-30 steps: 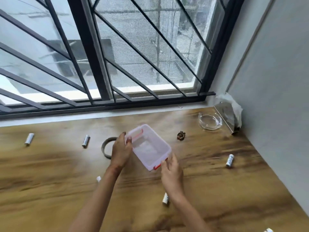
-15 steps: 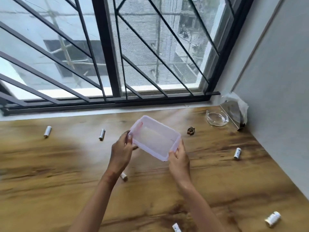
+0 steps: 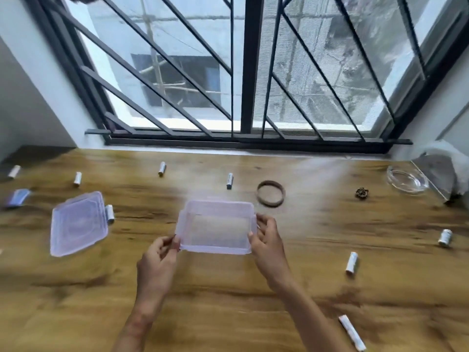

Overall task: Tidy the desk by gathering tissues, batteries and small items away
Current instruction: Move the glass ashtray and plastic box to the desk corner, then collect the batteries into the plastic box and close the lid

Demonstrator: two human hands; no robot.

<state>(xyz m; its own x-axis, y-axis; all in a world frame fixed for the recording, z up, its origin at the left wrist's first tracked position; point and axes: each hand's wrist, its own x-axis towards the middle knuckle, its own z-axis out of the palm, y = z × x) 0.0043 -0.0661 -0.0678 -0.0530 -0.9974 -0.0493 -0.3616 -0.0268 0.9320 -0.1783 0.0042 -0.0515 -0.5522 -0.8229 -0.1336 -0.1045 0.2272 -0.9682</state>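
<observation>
1. Gripping a translucent lilac rectangular plastic box (image 3: 215,226) at its two short ends: left hand (image 3: 157,262) pinching the near-left corner rim, right hand (image 3: 269,241) curled round the right end wall.
2. Held open side up over the middle of the wooden bench (image 3: 228,313); resting or just lifted, impossible to tell.
3. Judged empty, light, thin-walled and slightly flexible; smooth, so probably slippery. Best taken at the stiffer rim or end walls.
4. Lying well apart at left: matching flat translucent lid (image 3: 77,223).
5. Scattered around: small white cylindrical batteries (image 3: 352,262), judged hard, apt to roll, best pinched across the middle.
</observation>
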